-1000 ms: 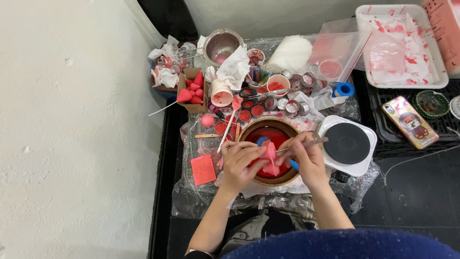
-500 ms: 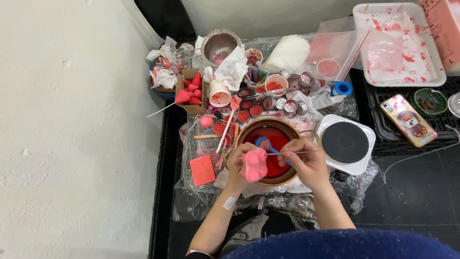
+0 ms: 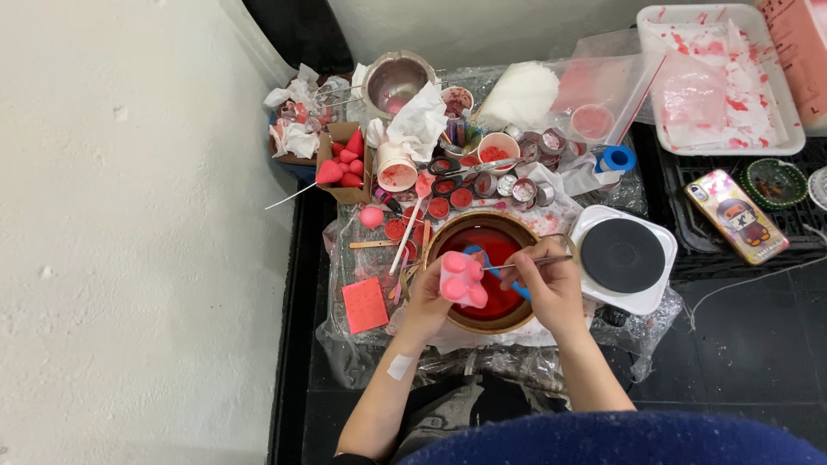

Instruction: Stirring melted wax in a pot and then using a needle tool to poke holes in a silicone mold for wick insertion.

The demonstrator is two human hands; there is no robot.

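Head view, left to right. Far left: bare white floor, then black desk edge (image 3: pixel 297 284). On crinkled plastic sheet (image 3: pixel 345 344): small red square card (image 3: pixel 364 305), cardboard box of red strawberry shapes (image 3: pixel 343 164), pink ball (image 3: pixel 371 216), crumpled stained tissues (image 3: pixel 418 120) beside steel pot (image 3: pixel 394 82).

Left hand (image 3: pixel 431 297), palm up, forearm rising from bottom edge with white plaster near wrist; fingers clasped round pink mould (image 3: pixel 463 280), held tilted over near rim of wooden bowl (image 3: pixel 487 267) full of red liquid. Mould just above the liquid, between both hands.

Right hand (image 3: pixel 551 288) just beside, knuckles up, fingers pinched on thin metal stick (image 3: pixel 525 263) pointing left to touch the mould; blue scoop (image 3: pixel 504 271) partly hidden under it.

Behind bowl: cluster of small tins and cups with red contents (image 3: pixel 482 176). Further right: white hotplate with black disc (image 3: pixel 622 257) close against right wrist, blue tape roll (image 3: pixel 617 158), smeared white tray (image 3: pixel 719 77), phone in patterned case (image 3: pixel 736 215).
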